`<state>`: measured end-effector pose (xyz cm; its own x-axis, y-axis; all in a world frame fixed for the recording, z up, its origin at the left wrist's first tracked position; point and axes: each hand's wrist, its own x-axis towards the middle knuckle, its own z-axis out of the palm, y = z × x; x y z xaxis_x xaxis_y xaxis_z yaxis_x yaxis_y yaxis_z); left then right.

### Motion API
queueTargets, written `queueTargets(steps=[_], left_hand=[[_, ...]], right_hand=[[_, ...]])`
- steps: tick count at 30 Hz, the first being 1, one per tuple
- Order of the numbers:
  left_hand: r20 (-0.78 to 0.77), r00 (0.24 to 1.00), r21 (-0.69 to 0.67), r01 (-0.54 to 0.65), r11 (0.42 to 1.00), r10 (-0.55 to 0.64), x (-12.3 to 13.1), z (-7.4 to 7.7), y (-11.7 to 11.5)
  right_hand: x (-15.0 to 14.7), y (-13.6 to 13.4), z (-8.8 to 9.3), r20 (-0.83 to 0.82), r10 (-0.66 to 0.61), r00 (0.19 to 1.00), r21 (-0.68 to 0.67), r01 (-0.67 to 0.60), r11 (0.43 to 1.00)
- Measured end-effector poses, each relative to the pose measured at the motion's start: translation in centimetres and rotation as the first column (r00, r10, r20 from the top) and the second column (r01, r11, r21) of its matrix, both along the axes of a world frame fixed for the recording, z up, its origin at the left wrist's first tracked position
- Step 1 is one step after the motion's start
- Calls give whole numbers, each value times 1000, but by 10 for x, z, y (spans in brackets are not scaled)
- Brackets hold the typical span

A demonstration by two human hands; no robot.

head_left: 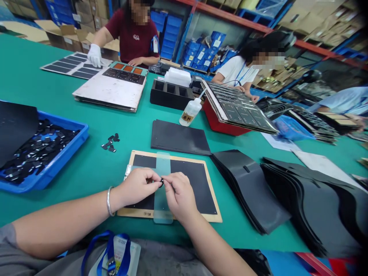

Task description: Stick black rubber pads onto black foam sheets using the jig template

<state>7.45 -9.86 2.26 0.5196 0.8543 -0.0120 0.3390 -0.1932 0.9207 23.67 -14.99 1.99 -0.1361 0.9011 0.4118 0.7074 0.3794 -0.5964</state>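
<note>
My left hand and my right hand meet above a wood-framed board, their fingertips pinching a small black piece between them. Most of that piece is hidden by my fingers. The board carries a black sheet, and a translucent strip lies across it beneath my hands. To the left, a blue tray is heaped with similar black pieces, and a few more lie in a small pile on the green mat.
Stacks of black sheets fan out to the right, beside a flat black stack. Beyond stand a wash bottle and a black compartment tray. Co-workers sit across the table, one with a white-gloved hand. Warehouse shelves fill the background.
</note>
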Motion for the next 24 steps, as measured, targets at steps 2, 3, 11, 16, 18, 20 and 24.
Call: queueTargets(steps=[2,3,11,16,18,20,24], left_hand=[[-9,1000,46,11,999,-11,0,-1,-1],[-15,1000,72,18,997,-17,-1,-2,-1],[-29,999,43,41,998,-40,-1,-4,0],[27,998,-74,61,995,-60,1,-5,0],[61,996,-128,78,989,-70,1,-7,0],[94,992,-196,99,976,-82,1,-10,0],[93,993,-233,93,968,-73,0,-15,5]], right_hand=[[2,-1,2,75,28,997,-11,-28,1000],[2,-1,3,92,39,995,-25,-37,999],[7,-1,10,60,105,993,-130,-96,987],[6,-2,10,-6,37,999,-121,-37,992],[5,-2,9,-57,-29,998,-122,22,992],[9,-1,8,-105,-91,990,-124,78,989],[58,-6,11,-148,-280,948,-97,268,958]])
